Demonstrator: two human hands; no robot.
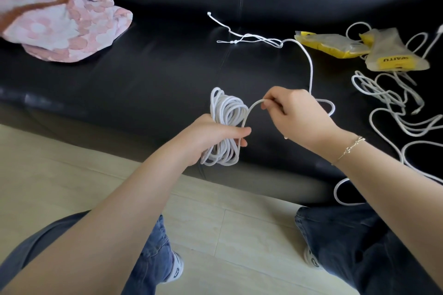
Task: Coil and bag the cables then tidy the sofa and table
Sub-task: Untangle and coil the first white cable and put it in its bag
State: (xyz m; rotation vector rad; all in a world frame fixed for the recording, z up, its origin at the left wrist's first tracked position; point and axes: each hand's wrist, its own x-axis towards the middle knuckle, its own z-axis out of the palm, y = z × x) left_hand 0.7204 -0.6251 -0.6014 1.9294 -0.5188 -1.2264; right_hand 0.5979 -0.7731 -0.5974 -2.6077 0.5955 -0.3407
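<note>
left hand (215, 137) grips coil (226, 124) at waist, above sofa (143, 93) edge. right hand (294, 115) pinches free strand (251, 109). cable looks light, limp, springy; loops likely slip unless clamped mid-bundle. tail (310, 67) trails toward bags (335, 45).

The black sofa (143, 84) carries a pink cushion (60, 21), loose white cables (388, 103) and two yellow bags (335, 45).

Pink cushion (60, 19) cropped at left edge; loose cables (393, 108) cropped at right; bag (393, 52) print unreadable.
</note>
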